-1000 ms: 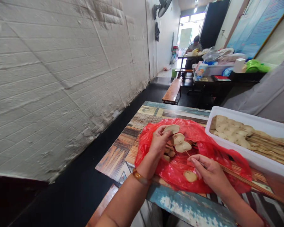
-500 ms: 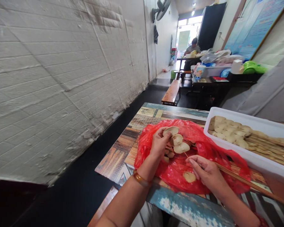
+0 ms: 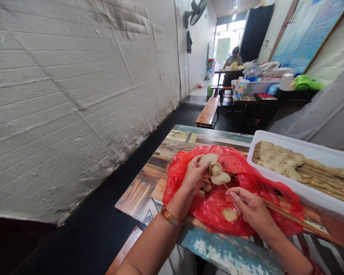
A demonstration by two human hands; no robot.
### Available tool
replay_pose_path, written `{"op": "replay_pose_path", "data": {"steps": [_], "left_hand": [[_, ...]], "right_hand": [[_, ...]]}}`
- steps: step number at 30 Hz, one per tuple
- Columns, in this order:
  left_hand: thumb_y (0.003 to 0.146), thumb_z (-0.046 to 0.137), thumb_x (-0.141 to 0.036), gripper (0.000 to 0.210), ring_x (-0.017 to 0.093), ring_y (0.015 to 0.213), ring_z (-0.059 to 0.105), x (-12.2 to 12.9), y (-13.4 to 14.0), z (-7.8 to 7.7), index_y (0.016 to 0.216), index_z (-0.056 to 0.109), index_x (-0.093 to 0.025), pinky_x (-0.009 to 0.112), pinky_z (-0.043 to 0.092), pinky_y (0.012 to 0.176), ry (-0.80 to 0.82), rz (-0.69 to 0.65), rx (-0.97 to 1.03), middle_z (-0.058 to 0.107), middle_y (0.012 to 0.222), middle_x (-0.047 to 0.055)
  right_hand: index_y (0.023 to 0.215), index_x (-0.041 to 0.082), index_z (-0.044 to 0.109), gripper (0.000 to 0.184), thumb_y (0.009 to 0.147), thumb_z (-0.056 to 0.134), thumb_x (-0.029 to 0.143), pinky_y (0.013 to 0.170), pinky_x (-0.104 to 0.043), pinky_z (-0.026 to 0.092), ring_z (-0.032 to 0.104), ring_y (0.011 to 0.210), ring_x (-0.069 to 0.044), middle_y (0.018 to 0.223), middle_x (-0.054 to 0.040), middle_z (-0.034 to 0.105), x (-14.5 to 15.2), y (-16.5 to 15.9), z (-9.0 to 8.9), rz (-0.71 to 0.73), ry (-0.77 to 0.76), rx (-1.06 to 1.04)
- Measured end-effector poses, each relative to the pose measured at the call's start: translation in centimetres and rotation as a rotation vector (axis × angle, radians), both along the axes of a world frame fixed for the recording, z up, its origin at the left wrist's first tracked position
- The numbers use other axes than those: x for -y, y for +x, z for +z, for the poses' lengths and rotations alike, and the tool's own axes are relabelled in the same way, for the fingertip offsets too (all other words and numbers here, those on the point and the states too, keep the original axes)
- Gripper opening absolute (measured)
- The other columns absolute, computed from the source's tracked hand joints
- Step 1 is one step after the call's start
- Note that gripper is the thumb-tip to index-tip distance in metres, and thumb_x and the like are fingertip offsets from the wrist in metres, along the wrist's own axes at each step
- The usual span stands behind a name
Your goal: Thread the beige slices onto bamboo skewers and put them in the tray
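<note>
My left hand pinches a round, pale tan slice above an open red plastic bag. Between the thumb and fingers of my right hand is a thin wooden skewer, its tip end pointing up and left. Two more slices are threaded on that skewer, touching or very close to the held one. Inside the bag, partly hidden by my left hand, lie several loose slices. A single slice rests on the bag's front part, left of my right hand.
A white plastic tub on the right holds many skewered slices. Bare skewers lie across the bag beside my right forearm. Beyond the wood-patterned table are a bench, a loaded table, and a seated person. A wall runs along the left.
The slice in my left hand and the skewered slices have shifted very slightly right. My right hand stays almost where it was, still on the skewer.
</note>
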State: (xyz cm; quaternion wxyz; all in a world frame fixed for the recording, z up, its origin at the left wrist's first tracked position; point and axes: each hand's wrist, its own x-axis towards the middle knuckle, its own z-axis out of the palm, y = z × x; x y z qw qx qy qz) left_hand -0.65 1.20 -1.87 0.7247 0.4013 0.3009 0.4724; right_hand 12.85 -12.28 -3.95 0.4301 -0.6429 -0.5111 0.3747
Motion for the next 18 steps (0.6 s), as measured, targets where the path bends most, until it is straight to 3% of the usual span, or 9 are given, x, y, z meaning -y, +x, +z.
{"op": "replay_pose_path", "data": {"steps": [9, 12, 18], "left_hand": [[0.062, 0.076, -0.038, 0.036, 0.010, 0.058, 0.054, 0.3, -0.6, 1.1, 0.084, 0.063, -0.012, 0.023, 0.041, 0.058, -0.043, -0.116, 0.068, 0.061, 0.072, 0.002], [0.064, 0.074, -0.041, 0.034, 0.009, 0.054, 0.051, 0.2, -0.8, 0.9, 0.077, 0.062, -0.012, 0.023, 0.038, 0.054, -0.047, -0.103, 0.031, 0.059, 0.066, 0.001], [0.066, 0.071, -0.045, 0.038, 0.013, 0.055, 0.054, 0.1, -0.8, 0.4, 0.081, 0.065, -0.011, 0.025, 0.040, 0.053, -0.032, -0.118, -0.040, 0.061, 0.067, 0.004]], "right_hand": [[0.097, 0.016, 0.061, 0.038, 0.088, 0.046, 0.050, 0.046, -0.023, 0.033, 0.042, 0.044, -0.010, 0.048, 0.0067, 0.045, 0.1, 0.6, -0.6, -0.006, 0.009, 0.009], [0.095, 0.016, 0.062, 0.038, 0.088, 0.045, 0.050, 0.047, -0.022, 0.034, 0.044, 0.044, -0.011, 0.048, 0.0061, 0.046, 0.1, 0.7, -0.7, 0.001, 0.015, 0.041], [0.096, 0.016, 0.063, 0.039, 0.088, 0.045, 0.049, 0.047, -0.022, 0.036, 0.045, 0.045, -0.011, 0.049, 0.0059, 0.047, 0.0, 0.8, -0.6, 0.012, 0.027, 0.063]]}}
